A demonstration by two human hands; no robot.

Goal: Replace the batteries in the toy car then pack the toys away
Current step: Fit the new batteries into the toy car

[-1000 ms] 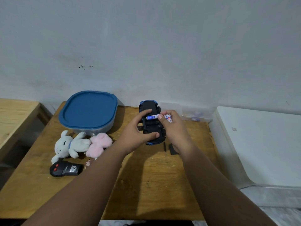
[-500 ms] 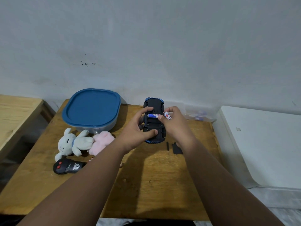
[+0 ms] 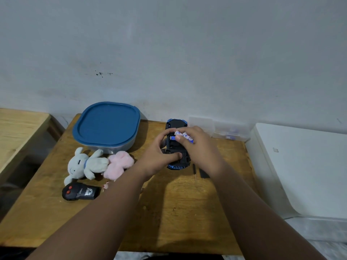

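A blue and black toy car lies upside down on the wooden table, its battery bay facing up. My left hand grips the car from the left, thumb pressed on its underside. My right hand holds white and blue batteries over the bay, with one battery lying in the bay under my fingertips. A small black screwdriver and the black battery cover lie just right of the car.
A container with a blue lid stands at the back left. In front of it lie a grey plush, a pink plush and a black remote. A clear plastic box sits against the wall. A white appliance borders the table's right.
The battery between my right fingers has gone down into the car's bay. My view has shifted slightly; both hands stay on the car.
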